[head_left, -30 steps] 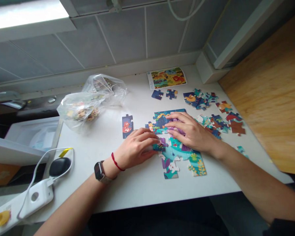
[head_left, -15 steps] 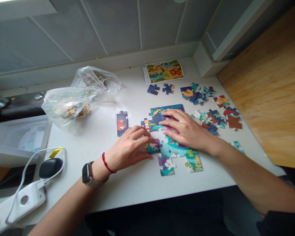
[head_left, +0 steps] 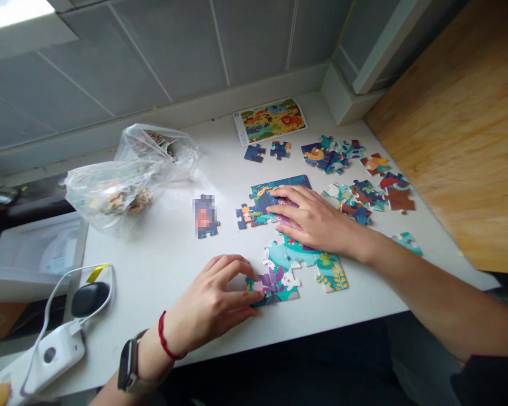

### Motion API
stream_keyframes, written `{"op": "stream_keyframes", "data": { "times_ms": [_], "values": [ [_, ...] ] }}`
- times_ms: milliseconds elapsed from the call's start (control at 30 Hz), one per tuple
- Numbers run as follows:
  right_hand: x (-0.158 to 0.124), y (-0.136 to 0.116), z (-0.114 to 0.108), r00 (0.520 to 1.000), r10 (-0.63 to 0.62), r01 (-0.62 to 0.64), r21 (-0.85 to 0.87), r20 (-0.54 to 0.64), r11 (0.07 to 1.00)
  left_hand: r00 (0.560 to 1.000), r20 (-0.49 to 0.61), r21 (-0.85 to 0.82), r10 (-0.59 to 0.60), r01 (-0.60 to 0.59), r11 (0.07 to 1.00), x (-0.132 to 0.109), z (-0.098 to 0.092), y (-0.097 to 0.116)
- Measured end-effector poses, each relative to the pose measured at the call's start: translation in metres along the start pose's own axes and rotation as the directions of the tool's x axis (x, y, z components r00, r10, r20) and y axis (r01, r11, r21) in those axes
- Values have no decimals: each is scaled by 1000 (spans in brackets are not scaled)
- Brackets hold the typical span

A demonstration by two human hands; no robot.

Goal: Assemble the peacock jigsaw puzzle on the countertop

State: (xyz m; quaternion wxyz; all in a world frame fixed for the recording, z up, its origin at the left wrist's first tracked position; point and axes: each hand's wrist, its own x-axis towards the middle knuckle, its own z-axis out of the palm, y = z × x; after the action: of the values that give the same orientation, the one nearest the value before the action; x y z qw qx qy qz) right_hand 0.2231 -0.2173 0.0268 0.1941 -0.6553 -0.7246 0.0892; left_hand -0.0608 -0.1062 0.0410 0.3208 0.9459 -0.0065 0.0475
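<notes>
My right hand [head_left: 313,220] lies flat with its fingers spread over the upper block of joined jigsaw pieces [head_left: 275,197], holding nothing. Below it sits a lower block of joined pieces [head_left: 309,259]. My left hand [head_left: 211,293] is curled at that block's lower left, its fingertips gripping the edge of a purple-flower piece [head_left: 273,287]. A blurred single piece [head_left: 205,217] lies apart, left of the upper block. A printed picture card [head_left: 271,120] lies at the back, and loose pieces [head_left: 342,169] are scattered to the right.
Two clear plastic bags [head_left: 110,192] holding more pieces lie at the left of the white table [head_left: 161,265]. A white power bank [head_left: 53,352] with a cable and a black earbud case [head_left: 90,299] sit near the front left. A wooden surface [head_left: 449,113] adjoins the right.
My left hand has moved down and to the right, and the purple-flower piece has slid with it to the white rabbit piece. My right hand stays on the upper block; the view has shifted slightly.
</notes>
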Motion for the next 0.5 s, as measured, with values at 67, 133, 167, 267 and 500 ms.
{"op": "stream_keyframes", "data": {
  "times_ms": [67, 133, 167, 267, 500],
  "values": [
    [0, 0, 0, 1000, -1, 1, 9, -8, 1000, 1000, -5, 30, 20, -20, 999, -3, 5, 1],
    [-1, 0, 0, 1000, 6, -6, 19, -11, 1000, 999, -13, 72, 38, -37, 997, -3, 7, 2],
    [-1, 0, 0, 1000, 9, -9, 23, -7, 1000, 999, -14, 91, 47, -45, 995, -2, 7, 2],
    [-1, 0, 0, 1000, 19, -20, 29, 12, 999, 998, -8, 135, 70, -68, 988, 1, 6, 5],
    [-1, 1, 1, 1000, 23, -24, 36, 6, 999, 992, 18, 195, 124, -125, 973, -1, 9, 2]
  ]
}}
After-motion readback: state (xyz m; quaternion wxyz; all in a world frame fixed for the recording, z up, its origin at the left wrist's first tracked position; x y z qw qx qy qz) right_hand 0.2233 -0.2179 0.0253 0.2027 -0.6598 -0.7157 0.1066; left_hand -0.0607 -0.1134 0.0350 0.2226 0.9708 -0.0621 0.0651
